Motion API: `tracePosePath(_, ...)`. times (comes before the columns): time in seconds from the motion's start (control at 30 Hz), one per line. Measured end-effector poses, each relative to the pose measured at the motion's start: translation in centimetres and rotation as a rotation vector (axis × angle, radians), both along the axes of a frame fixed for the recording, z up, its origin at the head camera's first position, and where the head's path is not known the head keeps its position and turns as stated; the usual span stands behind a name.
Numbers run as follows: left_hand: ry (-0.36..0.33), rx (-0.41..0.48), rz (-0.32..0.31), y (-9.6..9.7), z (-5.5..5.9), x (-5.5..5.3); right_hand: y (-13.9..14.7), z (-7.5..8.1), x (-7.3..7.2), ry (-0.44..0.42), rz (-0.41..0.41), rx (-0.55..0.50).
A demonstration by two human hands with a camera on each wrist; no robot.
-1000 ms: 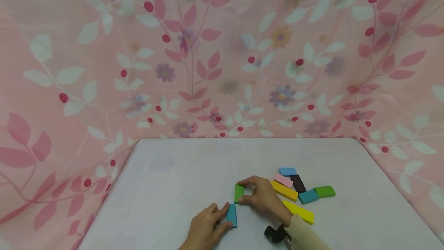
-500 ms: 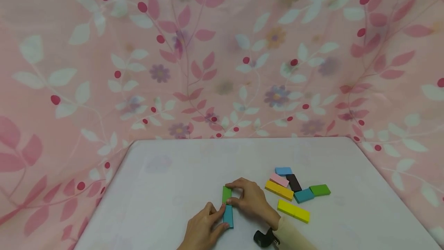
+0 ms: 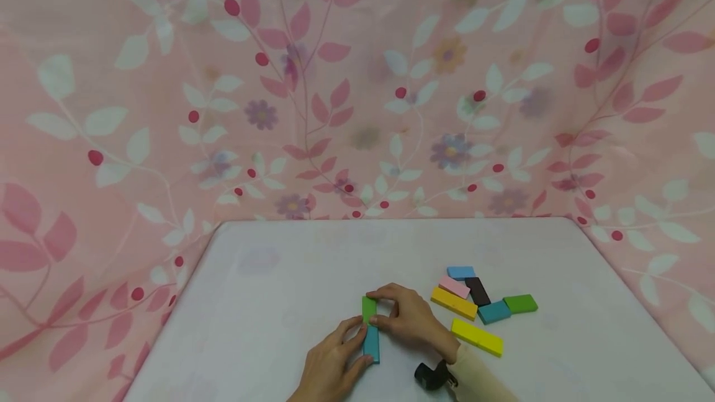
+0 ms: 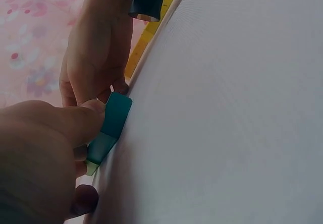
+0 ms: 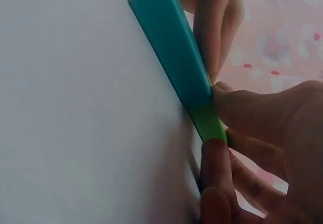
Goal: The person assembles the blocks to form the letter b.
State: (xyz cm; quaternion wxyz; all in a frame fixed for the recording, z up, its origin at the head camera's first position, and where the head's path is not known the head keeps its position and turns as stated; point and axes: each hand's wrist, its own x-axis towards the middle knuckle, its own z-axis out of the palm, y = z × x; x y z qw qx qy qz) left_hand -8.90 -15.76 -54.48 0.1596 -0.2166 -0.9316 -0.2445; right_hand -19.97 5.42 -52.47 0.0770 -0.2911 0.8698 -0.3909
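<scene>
A green block (image 3: 368, 309) and a teal block (image 3: 371, 346) lie end to end on the white table, forming a line that runs away from me. My right hand (image 3: 410, 318) pinches the green one between thumb and forefinger. My left hand (image 3: 335, 358) holds the teal one, its thumb by the near end and its forefinger by the joint. In the right wrist view the teal block (image 5: 164, 42) meets the green block (image 5: 209, 123), with my right thumb beside the joint. Fingers cover part of the teal block (image 4: 118, 115) in the left wrist view.
Right of my hands lie a yellow block (image 3: 477, 337), an orange-yellow block (image 3: 454, 303), a pink block (image 3: 454, 286), a light blue block (image 3: 460, 273), a black block (image 3: 477, 291), another teal block (image 3: 494, 312) and another green block (image 3: 521, 304). A black device (image 3: 432, 377) sits by my right wrist.
My right hand has shifted the green block left, from a sideways offset into line with the teal block's far end. Both hands keep their hold. The head view has swayed slightly.
</scene>
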Motion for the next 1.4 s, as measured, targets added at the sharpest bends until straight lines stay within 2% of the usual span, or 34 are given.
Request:
tracePosePath(0.37, 0.019, 0.025, 0.01, 0.2, -0.1, 0.0, 0.8, 0.8, -0.1, -0.11, 0.072, -0.008)
tracePosePath(0.6, 0.037, 0.058, 0.016, 0.3, -0.2, 0.0, 0.5, 0.8, 0.0, -0.072, 0.057, -0.009)
tracePosePath(0.8, 0.018, 0.047, 0.007, 0.4, 0.0, 0.0, 0.3, 0.5, 0.0, -0.06, 0.026, -0.002)
tracePosePath(0.93, 0.013, 0.011, 0.003, 0.5, 0.3, 0.1, 0.3, 0.6, 0.1, -0.069, 0.015, -0.014)
tracePosePath(1.13, -0.026, -0.094, 0.002, 0.9, 1.1, 0.1, 0.2, 1.3, 0.7, -0.084, -0.023, -0.017)
tracePosePath(1.33, 0.011, -0.134, 0.005, 1.1, 1.2, 0.0, -0.1, 1.6, 0.9, -0.117, -0.046, -0.002)
tracePosePath(1.4, -0.01, -0.153, 0.006, 1.1, 1.2, -0.2, -0.2, 1.6, 0.9, -0.119, -0.038, -0.002)
